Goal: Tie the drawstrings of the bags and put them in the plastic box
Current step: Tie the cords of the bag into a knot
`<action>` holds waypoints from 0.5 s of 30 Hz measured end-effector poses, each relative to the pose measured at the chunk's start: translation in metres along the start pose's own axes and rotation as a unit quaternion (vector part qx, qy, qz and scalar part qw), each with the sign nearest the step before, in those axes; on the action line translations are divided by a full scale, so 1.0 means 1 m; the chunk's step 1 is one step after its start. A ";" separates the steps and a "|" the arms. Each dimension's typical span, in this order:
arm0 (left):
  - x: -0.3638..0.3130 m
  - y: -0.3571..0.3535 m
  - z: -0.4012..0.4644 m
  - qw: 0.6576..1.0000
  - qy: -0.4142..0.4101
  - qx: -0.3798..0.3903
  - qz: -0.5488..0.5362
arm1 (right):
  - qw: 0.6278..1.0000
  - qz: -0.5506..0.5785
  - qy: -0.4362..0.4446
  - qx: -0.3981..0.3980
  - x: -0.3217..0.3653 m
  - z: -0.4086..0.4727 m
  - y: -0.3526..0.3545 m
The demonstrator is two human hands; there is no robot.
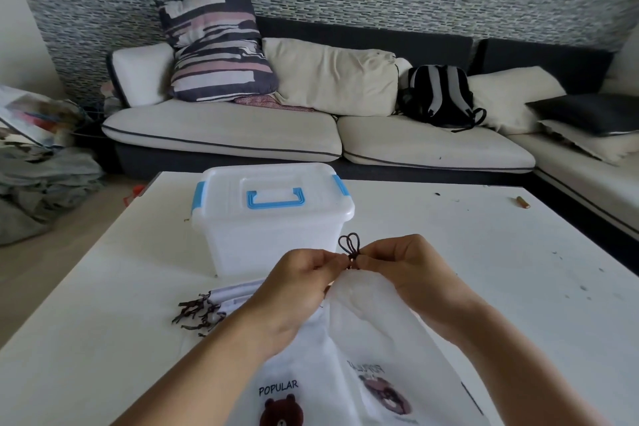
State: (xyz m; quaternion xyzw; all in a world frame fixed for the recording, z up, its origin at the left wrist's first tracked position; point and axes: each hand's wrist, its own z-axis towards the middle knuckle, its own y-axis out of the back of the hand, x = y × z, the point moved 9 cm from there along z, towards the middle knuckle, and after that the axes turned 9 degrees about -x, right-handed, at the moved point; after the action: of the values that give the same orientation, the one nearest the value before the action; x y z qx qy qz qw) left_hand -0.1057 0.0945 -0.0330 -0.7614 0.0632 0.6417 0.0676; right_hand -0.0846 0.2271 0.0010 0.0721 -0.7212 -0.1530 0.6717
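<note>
Both hands are up over the table (449, 252) and busy: the left hand (297, 290) and the right hand (404, 270) each pinch the dark drawstring (350, 245) at the gathered mouth of a white bag (366, 315), two small loops poking up between the fingertips, so a bow looks half made. The bag hangs from that pinch, its body draped down toward the person, just in front of the plastic box (273, 218). Here is the risk: the loops are short and the cord looks slick, so if either pinch slackens before the knot is pulled snug, the bow may well spring open and the mouth spread again. Pulling unevenly could drag one loop straight through. And the box has its lid (269, 188) on, blue handle (276, 199) flat and blue clips at the sides, so no bag goes in until a hand is freed to open it. The count: one box, two hands, one bag being tied, one more with a bear print (281, 401) lying flat beneath, and a small stack of further bags (235, 294) at the left with frayed cord ends (197, 313) fanned out; how many are in that stack cannot be told.
</note>
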 end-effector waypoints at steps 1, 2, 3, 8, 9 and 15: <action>0.003 -0.005 -0.002 0.999 0.029 0.017 -0.041 | 1.000 -0.024 0.008 -0.014 0.001 0.001 0.002; 0.005 -0.009 -0.004 0.995 0.057 0.026 -0.080 | 0.999 -0.046 0.012 -0.027 0.001 0.001 0.004; 0.006 -0.011 -0.007 0.990 0.081 0.032 -0.114 | 0.998 -0.057 0.013 -0.035 0.001 0.002 0.005; 0.011 -0.015 -0.005 0.988 0.102 0.027 -0.116 | 0.997 -0.062 0.016 -0.034 0.001 0.003 0.005; 0.010 -0.014 -0.005 0.993 0.087 0.025 -0.080 | 0.997 -0.066 0.016 -0.028 0.000 0.003 0.004; 0.002 -0.004 -0.003 0.997 0.047 0.049 0.025 | 0.992 -0.121 0.035 -0.031 -0.003 0.005 0.006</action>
State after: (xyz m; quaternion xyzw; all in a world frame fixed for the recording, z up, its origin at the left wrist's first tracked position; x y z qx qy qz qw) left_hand -0.1014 0.0977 -0.0346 -0.7844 0.1167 0.6032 0.0852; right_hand -0.0886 0.2337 0.0001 0.1429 -0.6781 -0.2529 0.6751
